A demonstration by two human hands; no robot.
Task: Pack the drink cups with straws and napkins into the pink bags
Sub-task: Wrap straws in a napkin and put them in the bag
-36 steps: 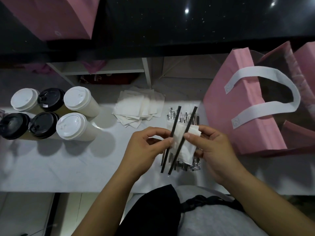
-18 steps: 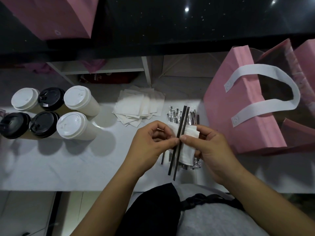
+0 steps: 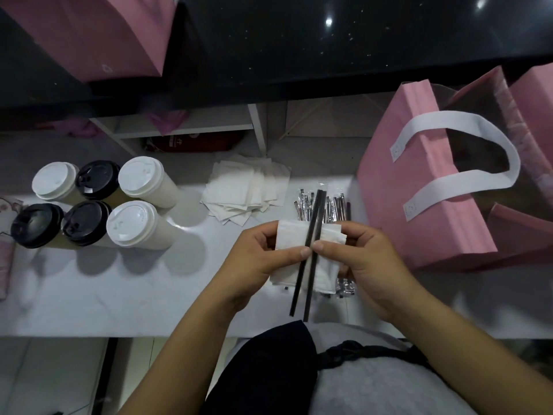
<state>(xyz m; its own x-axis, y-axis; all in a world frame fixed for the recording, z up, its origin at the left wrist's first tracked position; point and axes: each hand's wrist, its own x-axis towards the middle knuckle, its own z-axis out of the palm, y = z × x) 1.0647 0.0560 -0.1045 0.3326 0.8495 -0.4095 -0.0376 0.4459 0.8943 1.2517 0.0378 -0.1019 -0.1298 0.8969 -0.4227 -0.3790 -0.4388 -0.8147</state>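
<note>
**Two hands holding a napkin and two straws over a table**

A person is facing a white table (image 3: 89, 295), and both hands are meeting just above its near edge. The left hand (image 3: 260, 262) is pinching the left side of a white napkin (image 3: 291, 238), with the thumb on top and the fingers curled beneath. The right hand (image 3: 368, 265) is gripping the napkin's right side in the same way.

Two black straws (image 3: 314, 218) are lying side by side across the napkin, running from twelve o'clock to six o'clock with a slight lean. Both thumbs are pinning them there, and the thumb tips are nearly touching.

Beneath the hands and showing at twelve o'clock, a pile of wrapped straws (image 3: 336, 206) is lying on the table. At eleven o'clock from the hands, a loose stack of napkins (image 3: 242, 190) is sitting fanned out.

At nine o'clock, well apart from the hands, six lidded cups (image 3: 86, 223) are standing upright in two rows of three. Three are wearing white lids and three black.

At two o'clock, a pink bag (image 3: 398, 190) is standing open, its white handle (image 3: 466, 121) arching over the mouth. Farther off at ten o'clock, another pink bag (image 3: 98, 37) is showing against a dark counter.
</note>
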